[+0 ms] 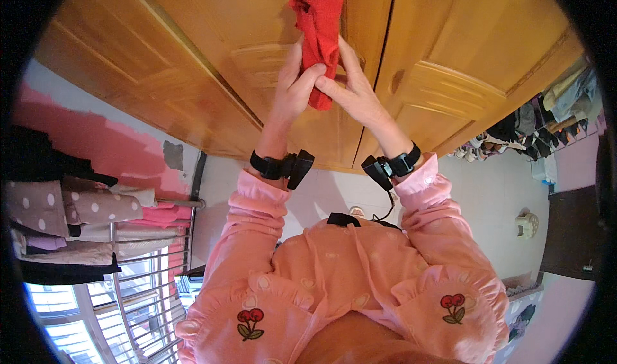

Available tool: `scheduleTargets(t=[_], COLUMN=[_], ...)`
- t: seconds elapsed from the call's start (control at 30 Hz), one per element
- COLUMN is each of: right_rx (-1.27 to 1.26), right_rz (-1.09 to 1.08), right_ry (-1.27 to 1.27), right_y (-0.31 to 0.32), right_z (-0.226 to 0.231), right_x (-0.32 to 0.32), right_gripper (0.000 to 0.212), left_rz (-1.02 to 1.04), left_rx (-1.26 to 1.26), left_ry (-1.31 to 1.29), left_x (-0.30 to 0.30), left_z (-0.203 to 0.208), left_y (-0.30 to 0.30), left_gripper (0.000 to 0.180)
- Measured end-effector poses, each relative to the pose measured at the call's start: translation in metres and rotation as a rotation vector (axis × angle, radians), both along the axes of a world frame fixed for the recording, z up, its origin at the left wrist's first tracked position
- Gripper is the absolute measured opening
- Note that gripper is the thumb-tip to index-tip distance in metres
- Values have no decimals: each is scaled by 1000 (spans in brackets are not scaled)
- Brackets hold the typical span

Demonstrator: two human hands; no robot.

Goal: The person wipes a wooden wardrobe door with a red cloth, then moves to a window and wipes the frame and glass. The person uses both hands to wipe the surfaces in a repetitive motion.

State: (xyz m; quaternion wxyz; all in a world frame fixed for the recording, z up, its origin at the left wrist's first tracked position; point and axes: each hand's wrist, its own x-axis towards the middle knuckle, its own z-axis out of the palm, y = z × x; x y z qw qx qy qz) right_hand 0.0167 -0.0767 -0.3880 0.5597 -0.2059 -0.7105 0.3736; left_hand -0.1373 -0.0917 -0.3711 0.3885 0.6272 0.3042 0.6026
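A bunched, folded red cloth is held up in front of my chest, at the top of the view. My left hand is closed round its left side, with the thumb lying across the front. On the other side my right hand grips it too, and both thumbs meet over its lower part. Most of the fingers are hidden behind the cloth. Close behind it stand yellow-brown wooden cabinet doors; whether the cloth touches them I cannot tell.
Several garments hang at the left by a barred window. Shoes and folded clothes line the right side. A small pale stool stands on the floor. Black straps circle both my wrists, and a cable hangs from the right one.
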Motion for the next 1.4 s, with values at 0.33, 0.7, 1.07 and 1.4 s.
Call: scheduleTargets(t=[0.33, 0.7, 1.07, 1.4], right_rx=[524, 463, 708, 776], right_rz=[-997, -881, -775, -580], right_ry=[-322, -891, -843, -1054], right_y=[-2, 0, 32, 46], right_z=[31, -85, -22, -67], right_x=[70, 76, 47, -4], right_gripper=[75, 77, 82, 75], left_rz=[453, 753, 723, 979], left_rx=[511, 469, -56, -225], left_ry=[547, 982, 722, 636], left_x=[35, 32, -5, -45], left_z=[-4, -49, -115, -136], left_y=[29, 34, -20, -83], left_gripper=[64, 92, 92, 82])
